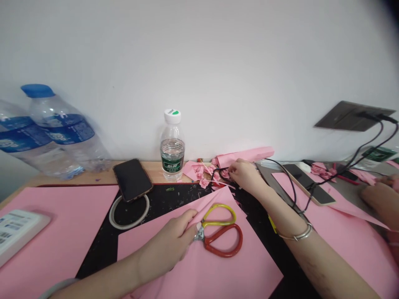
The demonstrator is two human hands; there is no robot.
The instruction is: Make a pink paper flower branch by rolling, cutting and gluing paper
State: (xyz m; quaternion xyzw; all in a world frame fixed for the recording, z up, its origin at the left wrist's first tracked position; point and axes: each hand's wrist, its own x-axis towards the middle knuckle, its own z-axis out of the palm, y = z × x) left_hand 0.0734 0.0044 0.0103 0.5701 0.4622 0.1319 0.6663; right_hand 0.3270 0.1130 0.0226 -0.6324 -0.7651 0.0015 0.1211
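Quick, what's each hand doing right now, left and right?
Left hand: closed, holding the scissors over the pink sheet.
Right hand: at the crumpled paper; whether it grips anything can't be told.

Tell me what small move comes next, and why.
Perhaps reach your right hand to the scissors: your left hand holds them over pink paper with both handles free, while the right is at small paper pieces.

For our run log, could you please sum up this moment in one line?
left hand: holds scissors over pink paper sheet | right hand: beside pink paper flowers | nearby: water bottle, smartphone
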